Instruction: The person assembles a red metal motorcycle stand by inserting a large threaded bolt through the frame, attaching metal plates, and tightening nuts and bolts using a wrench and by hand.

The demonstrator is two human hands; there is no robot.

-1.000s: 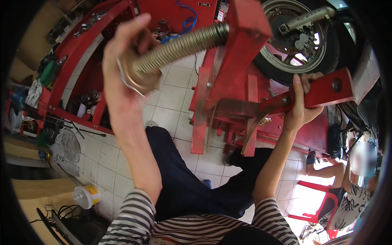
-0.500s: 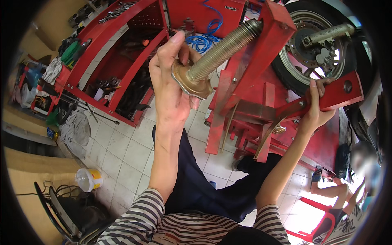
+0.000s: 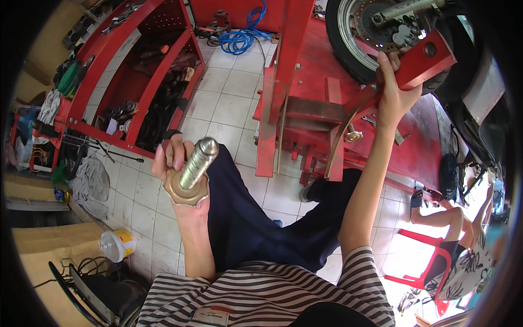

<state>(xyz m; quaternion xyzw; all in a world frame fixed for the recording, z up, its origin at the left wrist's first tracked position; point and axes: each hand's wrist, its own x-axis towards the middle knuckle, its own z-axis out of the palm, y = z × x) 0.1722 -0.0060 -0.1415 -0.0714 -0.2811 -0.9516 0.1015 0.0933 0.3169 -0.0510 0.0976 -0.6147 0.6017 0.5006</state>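
A thick threaded screw [image 3: 196, 169] with a scalloped brass-coloured knob is in my left hand [image 3: 175, 152]. The fingers curl around the knob's rim, and the bare tip of the screw points up, apart from any other part. My right hand [image 3: 395, 101] is closed around a red metal arm [image 3: 426, 61], near its end with the round hole. That arm belongs to a red clamp frame [image 3: 313, 111] in front of a motorcycle wheel [image 3: 362, 41]. A smaller brass knob [image 3: 354, 136] shows below the arm.
On the left stands a red tool cart [image 3: 136, 103] with loose tools inside. Blue hose [image 3: 237, 41] lies coiled on the tiles beyond it. A white bucket [image 3: 115, 245] stands at lower left. Another person sits on a red chair [image 3: 419, 261] at lower right.
My left hand has come down and back with the screw, whose tip is now clear of the red upright. My right hand still grips the red arm. The view has shifted.
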